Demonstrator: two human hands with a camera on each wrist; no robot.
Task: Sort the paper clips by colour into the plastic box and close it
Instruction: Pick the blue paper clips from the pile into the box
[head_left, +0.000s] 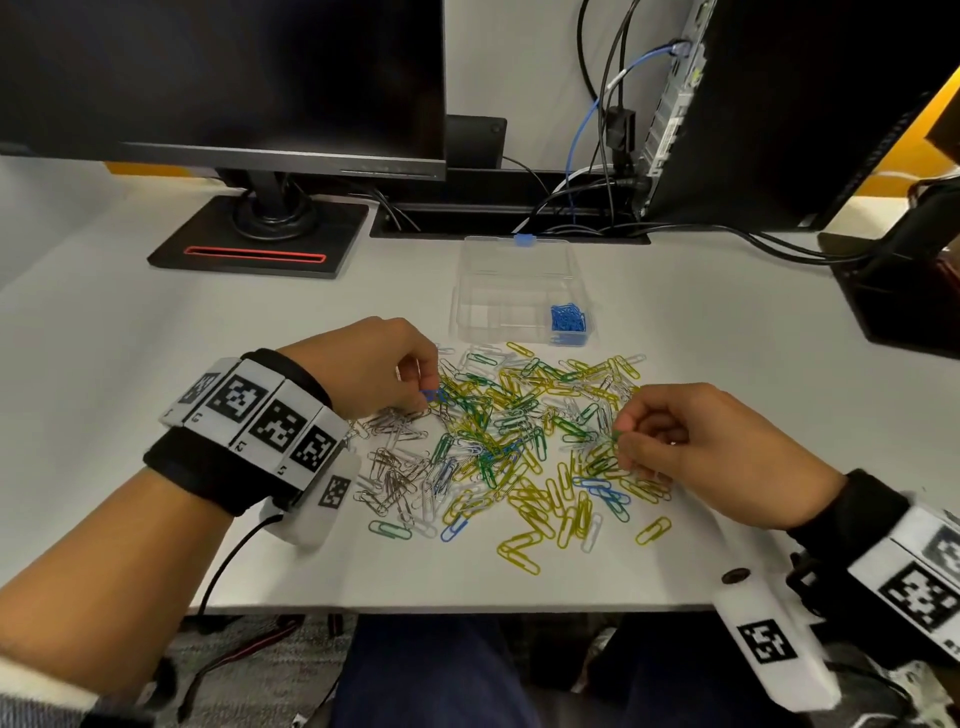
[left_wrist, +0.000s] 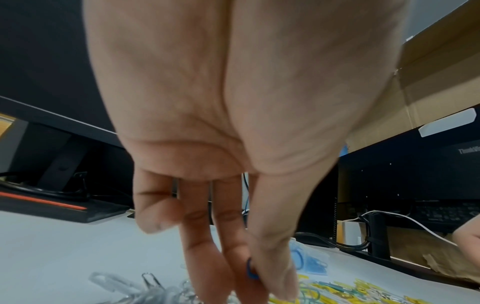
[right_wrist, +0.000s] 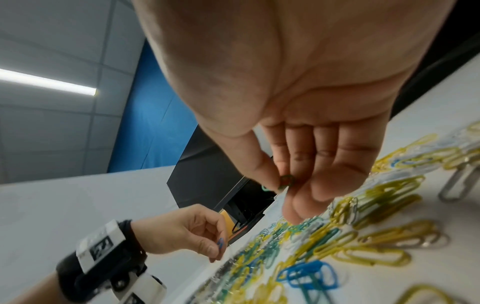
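**Both hands pinching clips over the pile**

Left hand (head_left: 363, 364): thumb and fingertips pinching a blue clip (left_wrist: 251, 271) at pile's left edge. Right hand (head_left: 711, 447): thumb and fingertips pinching a green clip (right_wrist: 286, 181) at pile's right. Mixed paper clips (head_left: 509, 441) spread on desk (head_left: 130, 322). Plastic box (head_left: 514, 291) open behind pile, blue clips in right front compartment (head_left: 569, 325).

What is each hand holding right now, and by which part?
The left hand pinches a blue paper clip near one end; the right hand pinches a green paper clip between thumb and fingertips, exact part unclear.
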